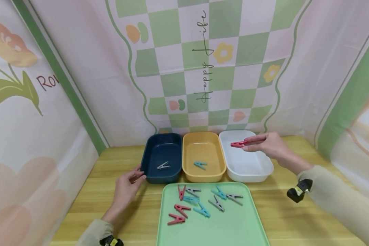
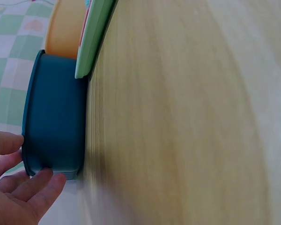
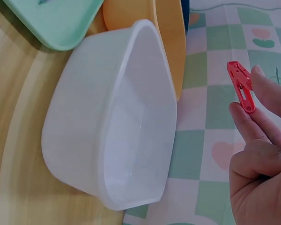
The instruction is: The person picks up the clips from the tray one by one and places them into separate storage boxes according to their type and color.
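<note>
My right hand (image 1: 269, 145) pinches a red clothespin (image 1: 238, 144) between thumb and fingers, above the white bin (image 1: 249, 174). In the right wrist view the red clothespin (image 3: 241, 86) is at the fingertips, off to the side of the bin's rim. My left hand (image 1: 127, 188) holds the near left corner of the dark blue bin (image 1: 163, 178), thumb and fingers on either side of it. A grey clothespin (image 1: 163, 165) lies in the dark blue bin, and a light blue one (image 1: 200, 165) lies in the yellow bin (image 1: 204, 177).
In front of the bins lies a green tray (image 1: 218, 232) with several red, grey and light blue clothespins in its far half. The three bins stand side by side on the wooden table (image 1: 132, 218), close to a checked cloth backdrop (image 1: 196, 68).
</note>
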### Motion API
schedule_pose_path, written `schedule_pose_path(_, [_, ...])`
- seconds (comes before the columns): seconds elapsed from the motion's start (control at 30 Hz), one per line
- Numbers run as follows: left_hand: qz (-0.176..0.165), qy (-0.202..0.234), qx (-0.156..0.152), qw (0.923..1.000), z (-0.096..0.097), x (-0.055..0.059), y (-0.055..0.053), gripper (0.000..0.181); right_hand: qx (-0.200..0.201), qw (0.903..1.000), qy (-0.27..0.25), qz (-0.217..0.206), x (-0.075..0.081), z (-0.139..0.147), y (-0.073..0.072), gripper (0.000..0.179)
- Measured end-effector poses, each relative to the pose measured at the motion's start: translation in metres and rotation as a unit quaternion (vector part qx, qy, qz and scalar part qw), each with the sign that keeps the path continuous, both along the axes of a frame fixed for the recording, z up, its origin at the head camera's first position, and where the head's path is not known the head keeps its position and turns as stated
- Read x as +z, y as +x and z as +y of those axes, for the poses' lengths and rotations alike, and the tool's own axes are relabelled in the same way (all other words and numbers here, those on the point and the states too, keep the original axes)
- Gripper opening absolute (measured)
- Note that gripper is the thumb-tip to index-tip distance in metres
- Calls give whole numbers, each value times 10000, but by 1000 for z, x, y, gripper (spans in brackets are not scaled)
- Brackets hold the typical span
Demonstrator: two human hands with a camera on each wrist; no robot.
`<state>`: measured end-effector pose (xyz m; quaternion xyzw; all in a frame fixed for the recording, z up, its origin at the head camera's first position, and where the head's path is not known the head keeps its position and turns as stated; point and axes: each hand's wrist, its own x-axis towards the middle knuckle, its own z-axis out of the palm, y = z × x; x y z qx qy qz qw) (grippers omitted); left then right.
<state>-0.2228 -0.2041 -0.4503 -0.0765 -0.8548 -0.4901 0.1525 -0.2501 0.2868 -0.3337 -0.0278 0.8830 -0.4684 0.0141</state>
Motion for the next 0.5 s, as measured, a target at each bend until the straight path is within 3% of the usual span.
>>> schedule_pose_path(0.5, [-25,-15,30,10000,0,0,-1,16,-184,9990,205,-342,-7,10,-24,68])
